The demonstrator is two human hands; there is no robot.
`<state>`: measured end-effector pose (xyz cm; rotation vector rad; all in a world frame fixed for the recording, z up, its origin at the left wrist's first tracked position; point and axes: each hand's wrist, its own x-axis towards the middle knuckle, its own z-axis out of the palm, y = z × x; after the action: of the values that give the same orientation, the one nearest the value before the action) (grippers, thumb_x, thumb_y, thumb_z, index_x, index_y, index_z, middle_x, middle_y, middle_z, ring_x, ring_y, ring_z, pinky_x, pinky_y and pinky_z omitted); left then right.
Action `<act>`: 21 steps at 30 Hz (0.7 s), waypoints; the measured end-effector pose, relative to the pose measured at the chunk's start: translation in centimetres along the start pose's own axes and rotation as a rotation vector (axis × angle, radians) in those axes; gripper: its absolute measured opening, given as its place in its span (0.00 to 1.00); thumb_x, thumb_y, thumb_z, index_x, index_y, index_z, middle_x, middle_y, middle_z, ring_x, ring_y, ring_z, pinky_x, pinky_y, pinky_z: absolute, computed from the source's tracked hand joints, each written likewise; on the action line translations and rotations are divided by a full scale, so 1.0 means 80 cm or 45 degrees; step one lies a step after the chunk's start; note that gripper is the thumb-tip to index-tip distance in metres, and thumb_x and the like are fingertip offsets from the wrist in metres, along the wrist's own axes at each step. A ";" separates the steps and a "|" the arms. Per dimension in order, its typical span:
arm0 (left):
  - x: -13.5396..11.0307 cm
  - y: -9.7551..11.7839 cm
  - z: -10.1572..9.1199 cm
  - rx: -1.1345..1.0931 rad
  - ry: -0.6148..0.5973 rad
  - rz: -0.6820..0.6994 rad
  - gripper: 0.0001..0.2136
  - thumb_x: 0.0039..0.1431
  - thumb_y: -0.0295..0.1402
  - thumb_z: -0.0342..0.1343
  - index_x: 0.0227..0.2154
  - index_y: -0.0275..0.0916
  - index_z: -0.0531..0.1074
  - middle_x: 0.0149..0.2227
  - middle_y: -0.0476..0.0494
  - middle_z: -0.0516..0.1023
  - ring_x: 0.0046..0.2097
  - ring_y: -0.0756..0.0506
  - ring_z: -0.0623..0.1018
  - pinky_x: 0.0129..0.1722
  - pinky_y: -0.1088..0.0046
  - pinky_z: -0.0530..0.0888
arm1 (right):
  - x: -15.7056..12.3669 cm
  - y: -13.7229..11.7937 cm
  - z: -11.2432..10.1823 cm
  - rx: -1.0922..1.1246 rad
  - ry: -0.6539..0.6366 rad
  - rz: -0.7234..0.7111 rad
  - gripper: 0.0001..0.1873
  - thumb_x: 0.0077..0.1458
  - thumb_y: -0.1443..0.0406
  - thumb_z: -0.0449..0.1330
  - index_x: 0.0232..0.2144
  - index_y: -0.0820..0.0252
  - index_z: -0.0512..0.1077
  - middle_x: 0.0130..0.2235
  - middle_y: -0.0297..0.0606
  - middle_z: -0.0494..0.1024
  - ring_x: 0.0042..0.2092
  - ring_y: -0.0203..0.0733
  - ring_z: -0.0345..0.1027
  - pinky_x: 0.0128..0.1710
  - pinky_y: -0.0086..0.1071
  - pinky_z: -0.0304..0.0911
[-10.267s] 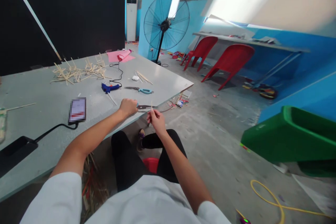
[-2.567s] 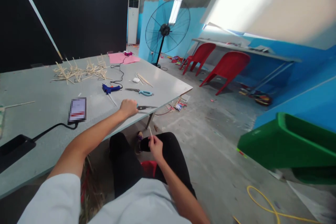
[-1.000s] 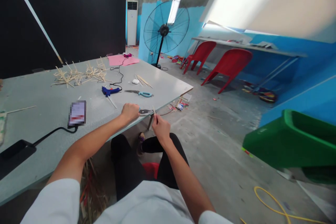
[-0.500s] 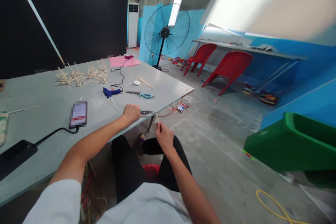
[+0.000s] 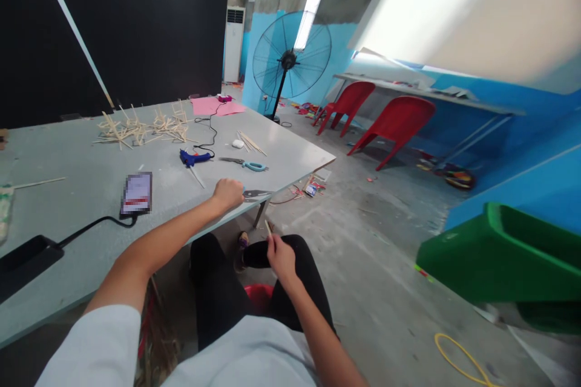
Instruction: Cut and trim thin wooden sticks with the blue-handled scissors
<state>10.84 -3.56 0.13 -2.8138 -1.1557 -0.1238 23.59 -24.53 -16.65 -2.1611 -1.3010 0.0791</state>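
Observation:
My left hand point(image 5: 228, 193) is closed around the handles of a pair of scissors point(image 5: 255, 193) at the table's front edge, blades pointing right and slightly apart. Over my lap, my right hand point(image 5: 281, 256) pinches a thin wooden stick point(image 5: 268, 228), its tip pointing up, below the blades and apart from them. A second pair of scissors point(image 5: 245, 164) with light blue handles lies beyond my left hand. Left of it rests a blue glue gun point(image 5: 194, 158). Several loose sticks point(image 5: 252, 143) lie behind, beside a small white object point(image 5: 237, 144).
Assembled stick frames point(image 5: 145, 126) stand at the back of the grey table point(image 5: 86, 205). A phone point(image 5: 137, 193) with a cable to a black power bank point(image 5: 29, 263) lies left. A green bin point(image 5: 467, 254) is at right; a fan point(image 5: 288, 60) and red chairs point(image 5: 403, 124) stand farther off.
My right hand has lowered with the stick, bringing its tip down from the scissor blades. The left hand stays at the table edge with the scissors.

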 end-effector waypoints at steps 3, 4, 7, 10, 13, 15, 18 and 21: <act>-0.003 0.000 0.000 0.004 0.011 0.010 0.15 0.61 0.35 0.56 0.42 0.32 0.83 0.40 0.26 0.83 0.45 0.33 0.83 0.43 0.61 0.75 | 0.044 -0.024 -0.027 0.189 0.077 -0.050 0.25 0.72 0.54 0.43 0.42 0.59 0.76 0.31 0.43 0.81 0.31 0.44 0.73 0.31 0.32 0.54; -0.003 0.000 0.000 0.008 0.015 0.011 0.15 0.61 0.35 0.56 0.42 0.31 0.83 0.39 0.26 0.83 0.45 0.33 0.83 0.43 0.61 0.75 | 0.062 -0.036 -0.035 0.222 0.091 -0.082 0.25 0.72 0.54 0.43 0.42 0.59 0.76 0.32 0.43 0.81 0.31 0.45 0.73 0.31 0.32 0.54; -0.004 -0.001 0.001 0.015 0.027 0.016 0.15 0.62 0.35 0.55 0.42 0.31 0.83 0.39 0.26 0.83 0.45 0.33 0.83 0.42 0.61 0.75 | 0.102 -0.064 -0.050 0.229 0.121 -0.115 0.24 0.72 0.54 0.44 0.41 0.59 0.76 0.32 0.43 0.80 0.31 0.45 0.71 0.32 0.33 0.53; -0.004 -0.001 0.002 0.019 0.036 0.016 0.16 0.65 0.37 0.54 0.42 0.32 0.83 0.39 0.26 0.83 0.45 0.35 0.83 0.43 0.62 0.75 | 0.118 -0.078 -0.049 0.219 0.141 -0.083 0.22 0.71 0.56 0.45 0.39 0.59 0.75 0.32 0.43 0.79 0.31 0.45 0.69 0.32 0.33 0.51; -0.003 0.001 0.003 0.016 0.038 0.007 0.16 0.65 0.38 0.53 0.43 0.32 0.82 0.39 0.27 0.84 0.45 0.36 0.83 0.43 0.63 0.74 | 0.120 -0.079 -0.046 0.321 0.119 -0.074 0.21 0.70 0.54 0.45 0.36 0.58 0.72 0.30 0.41 0.77 0.31 0.44 0.66 0.33 0.34 0.51; -0.002 0.001 0.003 0.012 0.037 0.007 0.16 0.65 0.38 0.54 0.43 0.32 0.82 0.39 0.27 0.84 0.45 0.35 0.83 0.43 0.63 0.74 | 0.120 -0.078 -0.045 0.442 0.104 -0.047 0.23 0.70 0.51 0.43 0.32 0.56 0.68 0.28 0.38 0.73 0.31 0.44 0.64 0.33 0.34 0.52; -0.001 0.001 0.003 0.015 0.031 0.019 0.15 0.63 0.38 0.56 0.42 0.33 0.82 0.39 0.27 0.84 0.45 0.35 0.83 0.42 0.63 0.74 | 0.122 -0.077 -0.044 0.689 0.080 0.034 0.28 0.69 0.44 0.40 0.28 0.54 0.63 0.26 0.35 0.68 0.30 0.43 0.62 0.31 0.34 0.54; -0.001 0.001 0.003 0.026 0.020 0.020 0.15 0.63 0.38 0.56 0.42 0.33 0.82 0.39 0.27 0.84 0.45 0.35 0.83 0.42 0.63 0.74 | 0.126 -0.078 -0.041 0.993 -0.038 0.140 0.30 0.66 0.38 0.42 0.29 0.53 0.64 0.22 0.30 0.62 0.26 0.40 0.56 0.26 0.32 0.52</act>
<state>10.82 -3.63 -0.10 -2.7979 -1.1252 -0.1319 25.03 -15.74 -8.21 -1.5497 -0.9408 0.5665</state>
